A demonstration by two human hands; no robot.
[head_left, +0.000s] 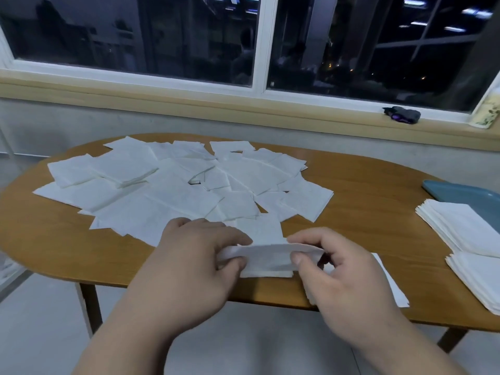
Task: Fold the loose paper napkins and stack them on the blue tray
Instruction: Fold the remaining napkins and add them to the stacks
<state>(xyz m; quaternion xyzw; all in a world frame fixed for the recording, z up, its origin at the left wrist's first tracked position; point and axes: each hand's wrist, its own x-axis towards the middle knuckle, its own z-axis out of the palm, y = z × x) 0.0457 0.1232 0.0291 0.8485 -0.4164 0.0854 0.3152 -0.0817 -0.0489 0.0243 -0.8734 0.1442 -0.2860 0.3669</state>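
You hold one white napkin just above the near edge of the counter, partly folded so its upper fold arches between your hands. Your left hand is closed on the napkin's left end, pinched between thumb and fingers. Your right hand is closed on its right end in the same pinch. Another flat napkin lies under your right hand at the near edge. The loose napkins lie overlapped across the left and centre of the counter, reaching its far edge. Two stacks of folded napkins stand at the right edge. The far stack rests on the blue tray; whether the near stack does cannot be told.
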